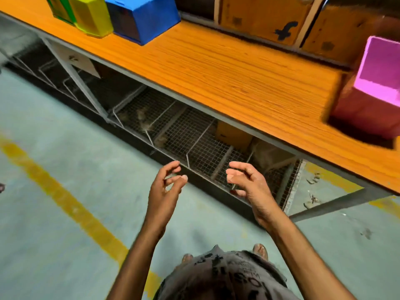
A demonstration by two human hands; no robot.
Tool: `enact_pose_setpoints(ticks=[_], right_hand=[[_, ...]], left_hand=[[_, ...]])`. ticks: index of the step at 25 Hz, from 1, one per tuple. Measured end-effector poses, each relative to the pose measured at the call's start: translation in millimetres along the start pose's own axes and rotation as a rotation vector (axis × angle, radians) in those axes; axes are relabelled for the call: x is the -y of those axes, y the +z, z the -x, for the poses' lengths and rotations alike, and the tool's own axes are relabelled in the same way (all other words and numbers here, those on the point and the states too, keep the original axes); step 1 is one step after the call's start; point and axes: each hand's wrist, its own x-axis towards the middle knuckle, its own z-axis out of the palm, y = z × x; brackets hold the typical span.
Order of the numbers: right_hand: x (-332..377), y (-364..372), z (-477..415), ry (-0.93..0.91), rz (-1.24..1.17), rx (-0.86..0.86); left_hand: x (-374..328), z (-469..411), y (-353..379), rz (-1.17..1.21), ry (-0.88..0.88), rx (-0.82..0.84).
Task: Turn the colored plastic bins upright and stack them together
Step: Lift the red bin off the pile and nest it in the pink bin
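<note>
Three plastic bins lie side by side at the far left of the orange table [216,68]: a green bin [59,8], a yellow bin [91,15] and a blue bin [145,17]. A pink bin [376,87] sits at the table's right end with its open side facing me. My left hand [165,187] and my right hand [249,182] hover in front of the table's near edge, below its top, a little apart. Both have loosely curled fingers and hold nothing. Neither hand touches a bin.
Cardboard boxes [264,18] stand on a shelf behind the table. Wire mesh racks [194,135] and a small cardboard box [232,135] lie under the table. A yellow line [65,198] crosses the grey floor. My feet show at the bottom.
</note>
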Motion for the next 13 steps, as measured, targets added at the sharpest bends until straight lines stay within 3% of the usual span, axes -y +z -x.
enact_pose_setpoints(ticks=[8,13], right_hand=[[29.1,136.0,-59.7,-0.057,0.084,0.132],[61.6,207.0,-137.9,-0.084,0.082,0.156]], left_hand=[[3.3,-65.4,-134.7,0.106,-0.066,-0.209],[-14.2,-147.4,-190.9,0.085,-0.038,-0.239]])
